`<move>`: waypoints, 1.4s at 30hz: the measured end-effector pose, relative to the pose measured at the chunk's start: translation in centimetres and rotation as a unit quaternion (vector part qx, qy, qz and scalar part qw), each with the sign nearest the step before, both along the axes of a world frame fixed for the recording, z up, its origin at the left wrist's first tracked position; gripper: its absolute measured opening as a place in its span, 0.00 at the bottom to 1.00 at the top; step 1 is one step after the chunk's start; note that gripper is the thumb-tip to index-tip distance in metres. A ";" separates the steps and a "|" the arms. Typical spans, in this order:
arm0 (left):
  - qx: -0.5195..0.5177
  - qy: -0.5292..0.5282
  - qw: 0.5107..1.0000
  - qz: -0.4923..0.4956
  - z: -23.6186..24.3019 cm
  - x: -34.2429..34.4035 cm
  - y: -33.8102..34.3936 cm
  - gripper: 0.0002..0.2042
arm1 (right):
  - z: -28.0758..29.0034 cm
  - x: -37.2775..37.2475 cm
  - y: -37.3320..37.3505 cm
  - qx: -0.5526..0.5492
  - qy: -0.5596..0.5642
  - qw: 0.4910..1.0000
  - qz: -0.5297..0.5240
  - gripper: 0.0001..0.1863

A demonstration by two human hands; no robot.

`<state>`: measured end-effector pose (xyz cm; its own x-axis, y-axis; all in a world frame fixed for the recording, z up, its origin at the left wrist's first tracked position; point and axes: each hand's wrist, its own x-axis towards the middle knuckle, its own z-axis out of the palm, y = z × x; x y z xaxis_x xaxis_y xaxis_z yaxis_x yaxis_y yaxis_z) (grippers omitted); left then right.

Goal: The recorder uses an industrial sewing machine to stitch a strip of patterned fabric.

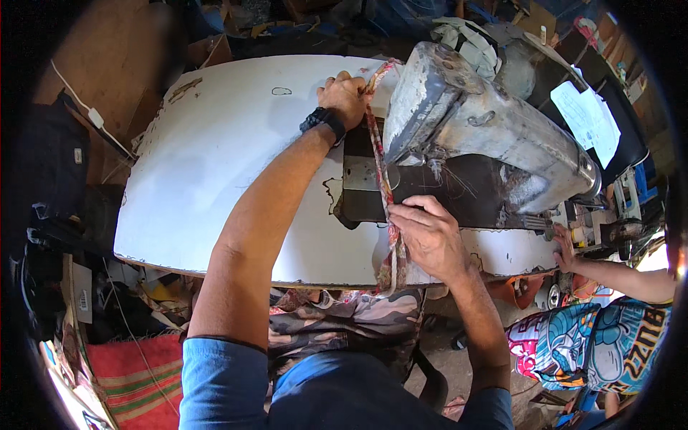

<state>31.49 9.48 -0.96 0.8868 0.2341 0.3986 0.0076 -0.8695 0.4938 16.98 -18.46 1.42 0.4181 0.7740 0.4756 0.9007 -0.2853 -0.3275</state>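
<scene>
A long, narrow strip of red, pink and white patterned fabric (378, 154) stretches across the sewing machine's dark bed (459, 190), from the table's far edge to its near edge. My left hand (342, 98), with a dark band at its wrist, is closed on the strip near its far end. Closer to me, my right hand (431, 238) pinches the same strip between thumb and fingers, and its frayed near end hangs at the table's front edge. Just right of the strip stands a worn grey sewing machine (494, 122); loose threads dangle beneath its head.
The white tabletop (208, 172) has chipped edges. At the right, another person's hand (565, 249) rests on the table's edge. White paper (588, 118) lies on a dark surface behind the machine. A red striped cloth (136, 380) is at lower left.
</scene>
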 end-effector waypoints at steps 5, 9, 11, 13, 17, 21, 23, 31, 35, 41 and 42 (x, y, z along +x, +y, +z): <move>0.019 0.038 0.999 0.025 0.6 1.2 0.6 0.13 | -0.2 0.5 0.7 -0.011 0.009 0.999 -0.042 0.17; 0.013 0.072 0.996 0.048 0.1 2.3 1.7 0.14 | -0.1 0.4 1.3 -0.065 -0.020 0.996 -0.056 0.21; 0.021 0.022 0.998 0.059 -0.4 2.9 1.5 0.14 | -0.5 0.6 1.2 -0.065 -0.032 0.995 -0.065 0.22; 0.006 0.056 0.997 0.049 -0.6 3.9 1.5 0.15 | -0.5 0.6 1.2 -0.068 -0.040 0.994 -0.075 0.23; 0.097 -0.007 0.995 0.026 -2.1 3.5 4.1 0.22 | -0.4 0.7 2.0 -0.086 -0.052 0.991 -0.093 0.26; -0.220 0.016 0.949 -0.226 -1.8 -2.7 7.8 0.28 | -1.2 -0.1 1.6 -0.066 -0.086 0.986 -0.128 0.22; -0.171 0.022 0.966 -0.191 0.3 -9.7 6.9 0.27 | -0.1 -3.3 -0.2 0.034 -0.109 0.980 -0.160 0.16; -0.278 0.008 0.957 -0.078 1.3 -41.0 -0.4 0.07 | -9.6 -16.6 -5.1 0.089 0.331 0.913 -0.223 0.15; -0.133 0.075 0.975 -0.159 -5.3 -38.8 -4.8 0.19 | -12.4 -14.8 -3.2 0.095 0.376 0.894 -0.224 0.18; -0.268 0.138 0.915 -0.267 -5.7 -34.7 -9.3 0.19 | -9.1 -16.7 -3.5 0.067 0.430 0.878 -0.200 0.13; -0.309 0.155 0.899 -0.271 -5.3 -35.0 -9.6 0.16 | -8.2 -17.5 -4.0 0.083 0.453 0.868 -0.184 0.12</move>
